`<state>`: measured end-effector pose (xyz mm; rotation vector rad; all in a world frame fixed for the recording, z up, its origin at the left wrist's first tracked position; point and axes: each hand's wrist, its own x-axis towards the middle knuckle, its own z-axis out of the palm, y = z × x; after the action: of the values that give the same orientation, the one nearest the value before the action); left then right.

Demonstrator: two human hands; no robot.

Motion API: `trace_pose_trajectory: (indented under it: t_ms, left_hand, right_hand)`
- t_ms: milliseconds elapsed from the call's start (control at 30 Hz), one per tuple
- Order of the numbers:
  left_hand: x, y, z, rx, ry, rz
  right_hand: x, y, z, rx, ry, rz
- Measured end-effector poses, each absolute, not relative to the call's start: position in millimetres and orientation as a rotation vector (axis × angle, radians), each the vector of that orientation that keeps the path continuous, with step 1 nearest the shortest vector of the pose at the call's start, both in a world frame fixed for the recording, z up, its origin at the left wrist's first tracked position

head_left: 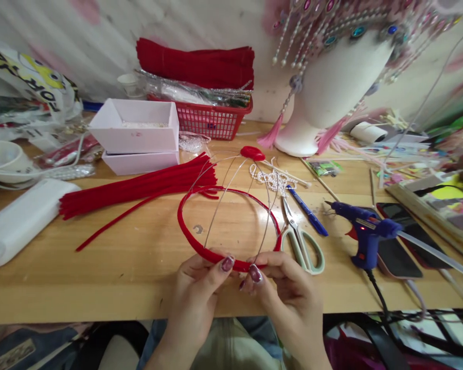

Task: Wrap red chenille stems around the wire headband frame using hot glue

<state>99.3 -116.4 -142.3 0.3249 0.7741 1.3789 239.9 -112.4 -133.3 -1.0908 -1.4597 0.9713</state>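
Observation:
Between my hands is a domed wire frame [191, 238], its bottom ring wrapped in red fuzzy pipe cleaner and its thin bare wires rising to a red oval cap [252, 153]. My left hand [198, 293] pinches the near side of the ring between thumb and fingers. A little to the right, my right hand [289, 298] also pinches the ring, its thumb at the foot of one wire. Just beyond the right hand lie scissors [303, 246] with pale green handles. A bundle of red pipe cleaners [146, 185] rests left of the frame, one loose stem [116, 223] in front of it.
A blue glue gun [366, 226] with its cord stands at right by two phones [399, 252]. A blue pen [306, 210] and white bead strings [268, 177] lie behind the scissors. White boxes [139, 128], a red basket [212, 121] and a white mannequin head [332, 87] line the back.

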Motion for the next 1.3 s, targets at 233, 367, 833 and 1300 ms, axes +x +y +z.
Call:
trace_pose_trajectory:
  t_ms: [233,367,833,1300]
  left_hand:
    - [100,-116,-143,0.28,0.773,1.399]
    - [98,-116,-148,0.273,0.743,1.374]
    - [99,-115,-147,0.264,0.827,1.441]
    - [99,-117,-144,0.251,0.893,1.491]
  right_hand:
    - [237,-114,-133,-1.087,-1.314,1.172]
    - [234,-113,-129,-1.024,-1.22,1.318]
    - [247,-110,-135,-0.901,-1.349,1.385]
    - [261,-92,-119,-0.753,-1.988,0.114]
